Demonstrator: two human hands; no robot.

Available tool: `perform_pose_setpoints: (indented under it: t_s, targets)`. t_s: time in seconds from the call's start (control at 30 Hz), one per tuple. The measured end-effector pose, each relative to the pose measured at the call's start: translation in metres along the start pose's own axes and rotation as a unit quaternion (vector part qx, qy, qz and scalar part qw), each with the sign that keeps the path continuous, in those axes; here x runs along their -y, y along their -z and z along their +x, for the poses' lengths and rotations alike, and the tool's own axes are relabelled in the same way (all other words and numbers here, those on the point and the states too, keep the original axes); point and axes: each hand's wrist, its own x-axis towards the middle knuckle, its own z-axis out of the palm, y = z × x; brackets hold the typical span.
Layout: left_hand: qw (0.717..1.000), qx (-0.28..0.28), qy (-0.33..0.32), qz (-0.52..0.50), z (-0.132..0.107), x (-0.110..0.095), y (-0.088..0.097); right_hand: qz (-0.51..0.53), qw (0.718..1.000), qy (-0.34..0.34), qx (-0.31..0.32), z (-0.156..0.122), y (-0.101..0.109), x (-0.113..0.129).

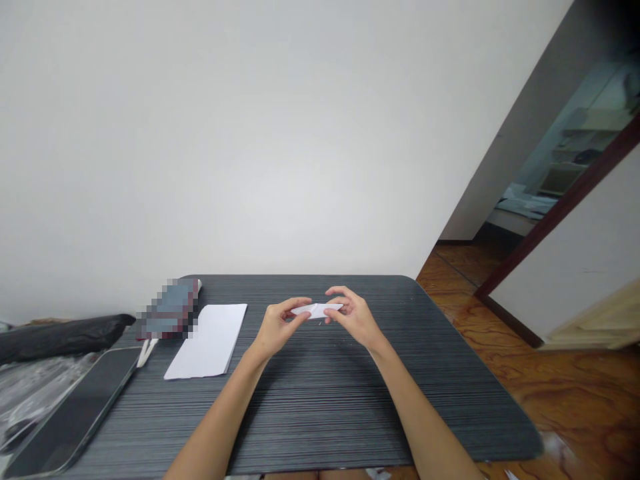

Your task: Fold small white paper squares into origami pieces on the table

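Observation:
A small folded piece of white paper (pixel 317 310) is held just above the dark striped table (pixel 320 393). My left hand (pixel 278 327) pinches its left end between thumb and fingers. My right hand (pixel 351 315) pinches its right end, fingers curled over the top. Both forearms reach in from the bottom edge of the view.
A white sheet of paper (pixel 209 340) lies on the table to the left. Beyond it sits a blurred-out object (pixel 170 308), with white scissors handles (pixel 146 352) and a dark phone (pixel 75 413) nearer. A black bag (pixel 55 337) lies far left. A wooden floor and a doorway are on the right.

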Motion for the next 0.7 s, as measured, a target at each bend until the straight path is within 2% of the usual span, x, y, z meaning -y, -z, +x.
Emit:
perform_pose_setpoints:
  t_s: [0.13,0.27,0.47,0.57,0.7]
  targets:
    - [0.998,0.014,0.045,-0.05,0.002,-0.001,0.0,0.034,0.999,-0.014,-0.005,0.001,-0.002,-0.003]
    - [0.994,0.028,0.093,-0.043,0.004,0.0,0.002,0.051,0.998,-0.045,-0.006,0.004,-0.001,-0.009]
    - [0.993,0.061,0.085,-0.052,0.005,-0.001,0.003,0.05,0.998,-0.044,-0.019,0.004,-0.005,-0.017]
    - [0.993,0.085,0.075,-0.026,0.003,-0.002,0.001,0.032,0.999,-0.026,-0.017,0.003,-0.01,-0.017]
    - [0.994,0.092,0.061,0.005,0.001,-0.005,-0.002,0.034,0.999,-0.027,-0.001,0.001,-0.015,-0.014]
